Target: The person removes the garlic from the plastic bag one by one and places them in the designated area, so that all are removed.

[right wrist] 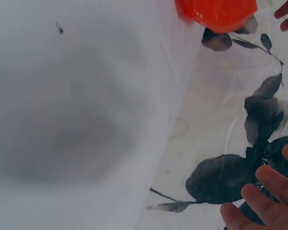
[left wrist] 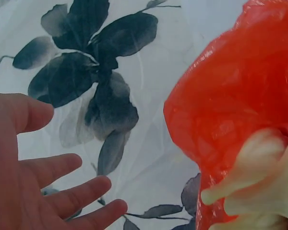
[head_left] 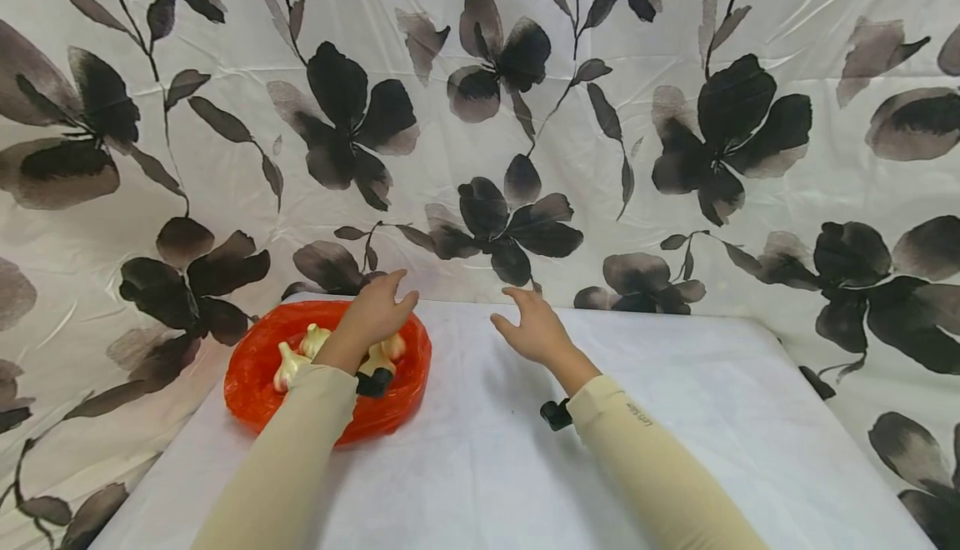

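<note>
Several garlic bulbs (head_left: 288, 367) lie in a red plastic bag (head_left: 251, 400) with its rim spread, at the left of the white table. My left hand (head_left: 377, 310) hovers over the bag's far right side, partly hiding the bulbs. In the left wrist view its fingers (left wrist: 93, 191) are spread and nothing is in them; garlic (left wrist: 259, 182) shows close by at the right. My right hand (head_left: 536, 331) is held above the table to the right of the bag, apart from it. Its fingers (right wrist: 273, 194) are extended and hold nothing.
The table (head_left: 480, 467) has a white cloth. Right behind its far edge hangs a white curtain (head_left: 615, 158) with dark printed flowers. A small black camera is worn at each wrist, the right camera (head_left: 556, 415) standing out beside the sleeve.
</note>
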Available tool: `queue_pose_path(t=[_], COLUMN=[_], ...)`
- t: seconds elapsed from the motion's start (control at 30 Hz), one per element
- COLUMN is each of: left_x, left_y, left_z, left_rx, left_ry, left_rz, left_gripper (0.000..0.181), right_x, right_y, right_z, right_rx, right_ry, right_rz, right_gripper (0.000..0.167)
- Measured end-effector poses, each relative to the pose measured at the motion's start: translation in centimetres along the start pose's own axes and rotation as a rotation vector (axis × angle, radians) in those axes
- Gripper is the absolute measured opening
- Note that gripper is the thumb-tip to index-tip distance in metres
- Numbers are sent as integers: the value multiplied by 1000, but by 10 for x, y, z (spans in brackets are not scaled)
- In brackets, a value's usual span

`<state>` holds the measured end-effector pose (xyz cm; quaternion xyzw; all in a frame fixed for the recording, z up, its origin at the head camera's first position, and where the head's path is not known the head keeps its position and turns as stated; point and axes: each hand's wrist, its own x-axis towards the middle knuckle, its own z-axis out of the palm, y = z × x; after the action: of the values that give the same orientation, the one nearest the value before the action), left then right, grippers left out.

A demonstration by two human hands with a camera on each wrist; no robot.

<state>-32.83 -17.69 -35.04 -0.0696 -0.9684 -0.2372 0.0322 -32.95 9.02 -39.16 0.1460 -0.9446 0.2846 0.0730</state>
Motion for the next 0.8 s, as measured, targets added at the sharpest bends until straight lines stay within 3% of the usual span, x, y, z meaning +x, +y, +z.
queue_pose_path(t=[0.33,0.57,0.8], left_x=[-15,-25,-35], left_y=[-20,-36,-51], left_z=[-7,-12,-16], left_rx=[-54,-14,15], left_ry=[16,6,52], left_rz=[-47,-88,-84], left_gripper=[61,66,64], right_x=[-4,-4,-7], right_y=[-16,-23,-31], right_z=[14,26,37], right_rx=[43,61,88], right_ry=[-1,-10,-47], right_rz=[-13,-20,-12], right_gripper=[58,57,57])
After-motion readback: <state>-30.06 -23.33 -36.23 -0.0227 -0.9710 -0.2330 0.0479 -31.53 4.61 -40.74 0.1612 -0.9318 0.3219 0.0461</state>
